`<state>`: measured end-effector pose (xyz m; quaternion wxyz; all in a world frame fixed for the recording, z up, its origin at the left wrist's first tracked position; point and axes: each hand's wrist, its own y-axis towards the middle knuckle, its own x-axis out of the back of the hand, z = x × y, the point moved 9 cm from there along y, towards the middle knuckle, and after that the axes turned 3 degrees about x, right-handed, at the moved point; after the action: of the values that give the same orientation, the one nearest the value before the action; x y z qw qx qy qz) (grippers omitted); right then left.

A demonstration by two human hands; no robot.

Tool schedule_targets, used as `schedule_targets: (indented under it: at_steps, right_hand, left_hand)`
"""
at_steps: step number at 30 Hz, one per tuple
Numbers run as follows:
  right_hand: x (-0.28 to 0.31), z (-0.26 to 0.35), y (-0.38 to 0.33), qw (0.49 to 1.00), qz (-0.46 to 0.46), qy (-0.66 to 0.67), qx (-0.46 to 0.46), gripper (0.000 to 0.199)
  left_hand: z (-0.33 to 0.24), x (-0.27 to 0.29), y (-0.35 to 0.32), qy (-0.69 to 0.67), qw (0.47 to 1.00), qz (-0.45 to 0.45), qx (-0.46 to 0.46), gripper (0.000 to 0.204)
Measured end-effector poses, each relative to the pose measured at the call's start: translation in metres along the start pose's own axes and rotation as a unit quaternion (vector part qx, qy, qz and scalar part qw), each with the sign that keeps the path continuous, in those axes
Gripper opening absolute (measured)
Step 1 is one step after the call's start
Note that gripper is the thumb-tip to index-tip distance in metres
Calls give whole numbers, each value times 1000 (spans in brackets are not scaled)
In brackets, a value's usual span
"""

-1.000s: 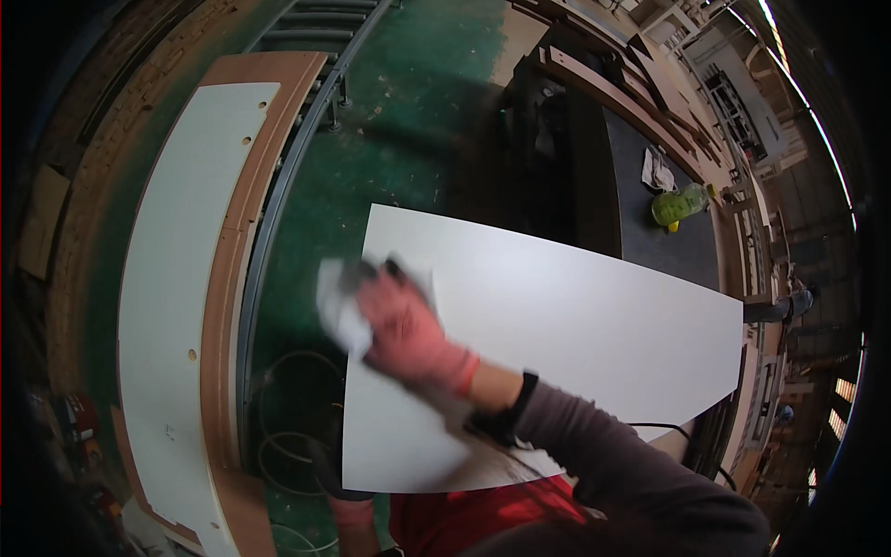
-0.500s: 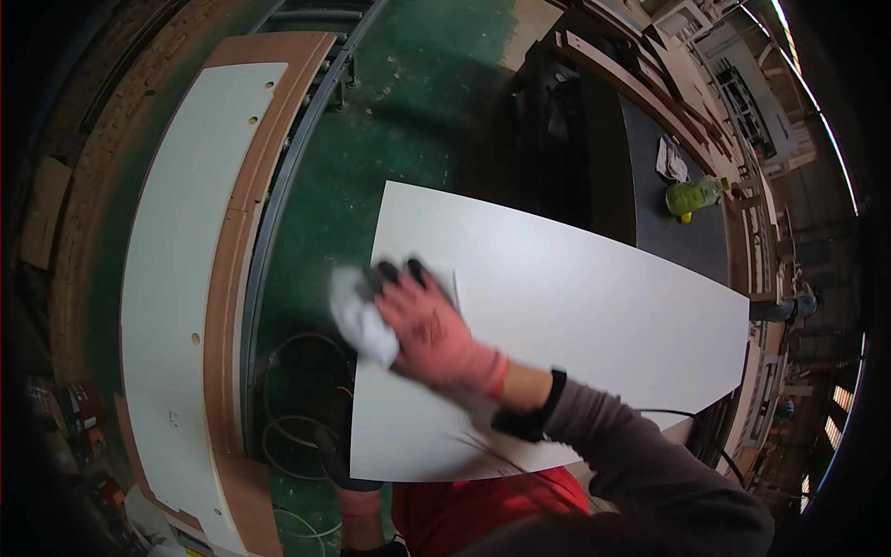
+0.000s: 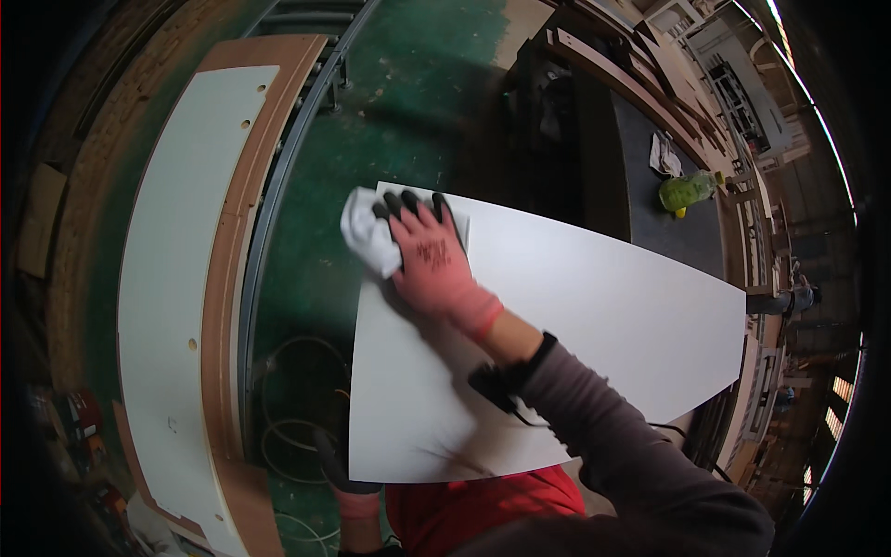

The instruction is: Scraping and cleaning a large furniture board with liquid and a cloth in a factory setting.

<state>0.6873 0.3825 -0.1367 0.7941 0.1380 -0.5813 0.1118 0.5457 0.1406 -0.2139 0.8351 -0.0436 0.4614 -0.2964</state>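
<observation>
A large white panel (image 3: 557,306) lies in front of me. Near its far left corner my right hand (image 3: 432,255), in a pink glove with dark fingertips, presses a crumpled white cloth (image 3: 369,232) against the surface. Part of the cloth hangs over the panel's left edge, and the fingers point away from me. My left hand (image 3: 348,483), gloved the same way, holds the panel at its near left corner. Some of its fingers are hidden by the panel.
Left of me, a long white board with holes (image 3: 186,278) lies on brown boards over a metal roller conveyor (image 3: 278,186). A hose (image 3: 297,436) coils on the green floor. Back right, a dark bench (image 3: 640,176) carries a green bottle (image 3: 685,192) and wood strips.
My right hand has slid the cloth away from me along the panel's left edge, towards the far left corner. My left hand stays at the near corner.
</observation>
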Motion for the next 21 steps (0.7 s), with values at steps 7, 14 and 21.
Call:
schedule_targets:
  at_steps: [7, 14, 21]
  right_hand:
    - [6, 26, -26, 999, -1, 18, 33, 67]
    - [0, 36, -39, 999, 17, 17, 28, 60]
    - [5, -15, 26, 998, -34, -47, -33, 59]
  left_hand:
    - [-45, 33, -13, 312, 936, -117, -117, 57]
    - [-71, 59, -22, 391, 892, -174, -143, 60]
    - [-38, 35, -11, 284, 939, -175, -83, 64]
